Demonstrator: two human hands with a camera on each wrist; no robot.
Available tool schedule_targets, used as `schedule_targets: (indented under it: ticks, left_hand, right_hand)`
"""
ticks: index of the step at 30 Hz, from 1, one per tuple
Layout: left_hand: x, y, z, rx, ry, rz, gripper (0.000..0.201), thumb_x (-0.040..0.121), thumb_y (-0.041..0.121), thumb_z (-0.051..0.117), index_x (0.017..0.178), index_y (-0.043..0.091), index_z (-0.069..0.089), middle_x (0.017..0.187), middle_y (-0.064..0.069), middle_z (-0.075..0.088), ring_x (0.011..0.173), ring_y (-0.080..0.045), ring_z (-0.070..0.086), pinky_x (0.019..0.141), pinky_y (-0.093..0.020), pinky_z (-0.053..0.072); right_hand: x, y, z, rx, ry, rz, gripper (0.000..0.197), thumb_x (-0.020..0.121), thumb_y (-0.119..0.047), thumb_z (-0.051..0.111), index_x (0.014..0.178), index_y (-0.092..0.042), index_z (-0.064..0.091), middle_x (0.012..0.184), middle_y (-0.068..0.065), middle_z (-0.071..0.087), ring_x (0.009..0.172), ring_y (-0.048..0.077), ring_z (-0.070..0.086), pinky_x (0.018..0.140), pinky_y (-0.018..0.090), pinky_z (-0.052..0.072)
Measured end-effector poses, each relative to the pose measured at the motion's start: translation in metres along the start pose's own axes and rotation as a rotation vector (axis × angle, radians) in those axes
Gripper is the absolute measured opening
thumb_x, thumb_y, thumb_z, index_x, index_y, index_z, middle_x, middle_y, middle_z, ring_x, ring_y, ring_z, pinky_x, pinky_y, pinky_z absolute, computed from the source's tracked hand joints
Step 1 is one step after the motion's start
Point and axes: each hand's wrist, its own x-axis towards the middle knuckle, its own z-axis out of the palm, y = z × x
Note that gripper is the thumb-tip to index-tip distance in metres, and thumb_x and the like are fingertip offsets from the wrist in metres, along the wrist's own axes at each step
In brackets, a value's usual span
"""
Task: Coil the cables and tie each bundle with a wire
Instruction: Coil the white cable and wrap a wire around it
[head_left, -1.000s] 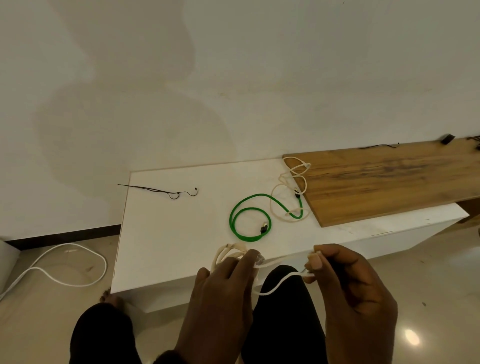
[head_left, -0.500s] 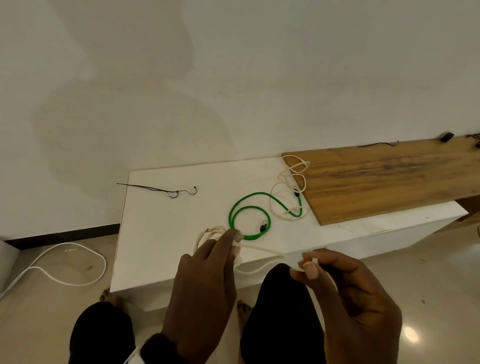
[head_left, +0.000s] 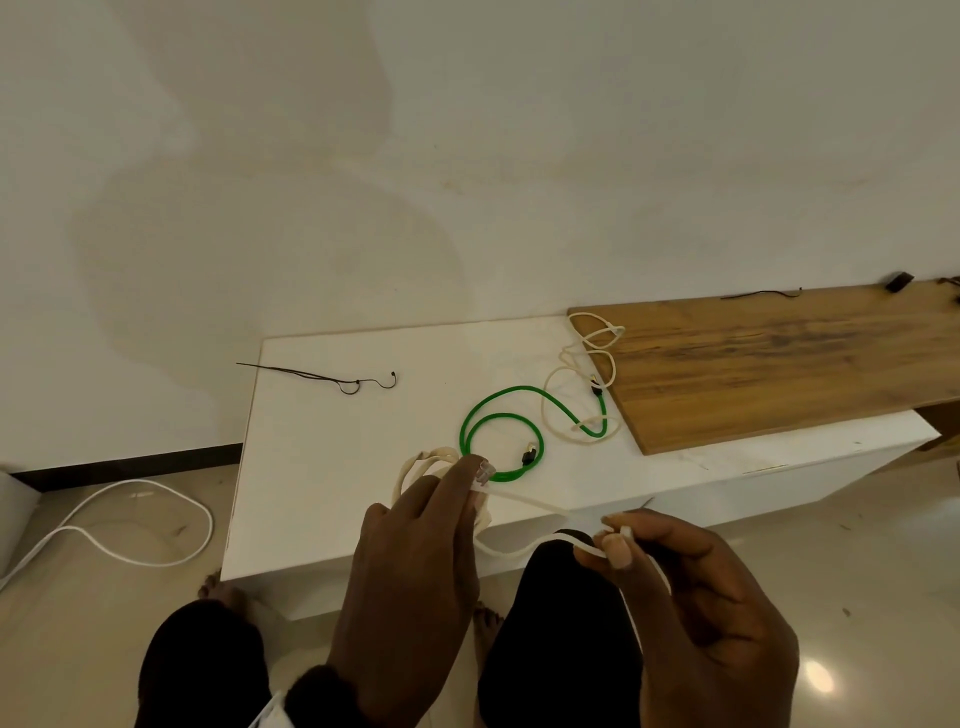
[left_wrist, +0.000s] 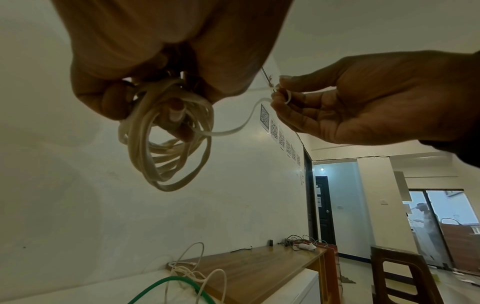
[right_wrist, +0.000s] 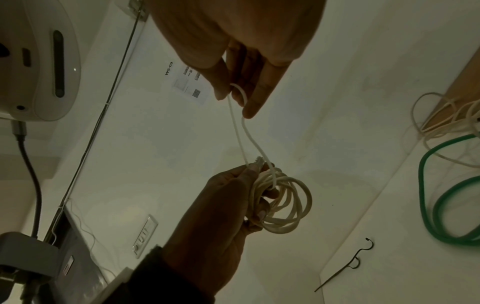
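Note:
My left hand (head_left: 470, 480) grips a coil of cream cable (head_left: 415, 467) over the near edge of the white table (head_left: 322, 467). The coil (left_wrist: 166, 160) hangs in several loops from its fingers, and the clear plug (right_wrist: 258, 161) is pinched at the fingertips. A loose length runs right to my right hand (head_left: 615, 543), which pinches a small bend of the cable (right_wrist: 240, 92). A thin dark wire end (left_wrist: 267, 79) pokes out of those fingers. A green cable (head_left: 498, 415), another cream cable (head_left: 576, 374) and a dark tie wire (head_left: 343, 382) lie on the table.
A wooden board (head_left: 779, 364) covers the table's right end, with small dark items at its far edge. A white cable (head_left: 130, 519) lies on the floor at the left. My knees are under the table's near edge. The wall stands right behind the table.
My left hand carried the coil left and forward over the table. The right hand drew slightly back, so the loose cable stretches out between the hands.

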Motion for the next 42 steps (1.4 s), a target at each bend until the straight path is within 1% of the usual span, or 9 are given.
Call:
schedule_targets:
  ticks: [10,14,18,23,27,29,31,34,42]
  left_hand:
    - [0.0029,0.0008,-0.0015,0.015,0.002,0.008,0.032,0.093,0.020,0.044,0.120,0.011,0.060,0.103,-0.004,0.071,0.072,-0.016,0.062,0.056,-0.037,0.053]
    - [0.0026,0.0000,0.0001,0.010,-0.001,0.005,0.033,0.093,0.021,0.044,0.121,0.012,0.060,0.104,-0.003,0.071,0.075,-0.015,0.061,0.058,-0.036,0.054]
    - [0.0018,-0.0002,0.0014,0.003,-0.002,0.008,0.033,0.093,0.021,0.045,0.122,0.013,0.058,0.105,-0.004,0.071,0.079,-0.015,0.063,0.059,-0.037,0.055]
    - [0.0035,0.0000,-0.0001,-0.005,-0.007,-0.008,0.034,0.094,0.022,0.043,0.119,0.008,0.062,0.102,-0.005,0.071,0.077,-0.018,0.066,0.058,-0.040,0.056]
    - [0.0034,0.0012,-0.0006,-0.006,-0.022,-0.026,0.035,0.096,0.024,0.040,0.121,0.012,0.061,0.103,-0.002,0.071,0.071,-0.018,0.063,0.057,-0.039,0.054]
    - [0.0024,0.0013,0.0004,-0.010,-0.029,-0.029,0.033,0.096,0.023,0.042,0.122,0.013,0.060,0.104,-0.001,0.070,0.070,-0.018,0.062,0.057,-0.039,0.053]
    - [0.0009,0.0010,0.0010,-0.006,-0.034,-0.027,0.033,0.096,0.023,0.043,0.121,0.012,0.061,0.105,-0.002,0.070,0.072,-0.018,0.063,0.058,-0.038,0.053]
    - [0.0003,0.0002,0.0003,-0.014,-0.030,-0.033,0.034,0.095,0.023,0.043,0.121,0.011,0.062,0.106,-0.003,0.070,0.077,-0.019,0.065,0.061,-0.038,0.055]
    - [0.0038,0.0022,-0.0004,-0.008,-0.013,-0.017,0.035,0.095,0.023,0.042,0.118,0.008,0.063,0.102,-0.005,0.072,0.078,-0.019,0.066,0.060,-0.039,0.057]
  right_hand:
    - [0.0008,0.0030,0.0008,0.001,-0.007,0.007,0.044,0.061,-0.062,0.071,0.085,-0.025,0.071,0.077,-0.005,0.076,0.070,0.014,0.073,0.063,0.018,0.057]
    - [0.0021,0.0042,0.0007,0.003,-0.006,-0.005,0.037,0.064,-0.056,0.071,0.085,-0.026,0.071,0.076,-0.007,0.075,0.069,0.014,0.073,0.063,0.018,0.057]
    - [0.0021,0.0050,0.0009,0.016,-0.011,-0.005,0.040,0.064,-0.060,0.071,0.085,-0.026,0.071,0.077,-0.005,0.075,0.070,0.014,0.073,0.064,0.020,0.058]
    - [0.0026,0.0054,0.0003,0.014,-0.013,-0.002,0.043,0.063,-0.062,0.070,0.085,-0.025,0.070,0.077,-0.005,0.076,0.070,0.014,0.073,0.063,0.020,0.058]
    - [0.0017,0.0088,-0.0011,-0.001,-0.022,-0.006,0.039,0.065,-0.056,0.071,0.086,-0.023,0.070,0.078,-0.003,0.076,0.071,0.014,0.073,0.063,0.019,0.058]
    - [0.0009,0.0100,-0.0018,-0.010,-0.029,-0.012,0.032,0.065,-0.048,0.071,0.085,-0.023,0.070,0.077,-0.003,0.076,0.070,0.014,0.073,0.063,0.019,0.057]
    - [0.0004,0.0100,-0.0028,-0.007,-0.023,-0.010,0.026,0.065,-0.041,0.070,0.084,-0.024,0.070,0.075,-0.003,0.076,0.070,0.015,0.073,0.063,0.018,0.057]
    - [0.0007,0.0080,-0.0034,0.006,-0.012,-0.022,0.023,0.065,-0.038,0.069,0.083,-0.024,0.070,0.077,-0.004,0.075,0.069,0.014,0.073,0.063,0.017,0.057]
    - [-0.0002,0.0034,0.0005,0.007,-0.024,0.009,0.041,0.064,-0.058,0.071,0.085,-0.023,0.070,0.076,-0.003,0.076,0.070,0.013,0.073,0.063,0.019,0.058]
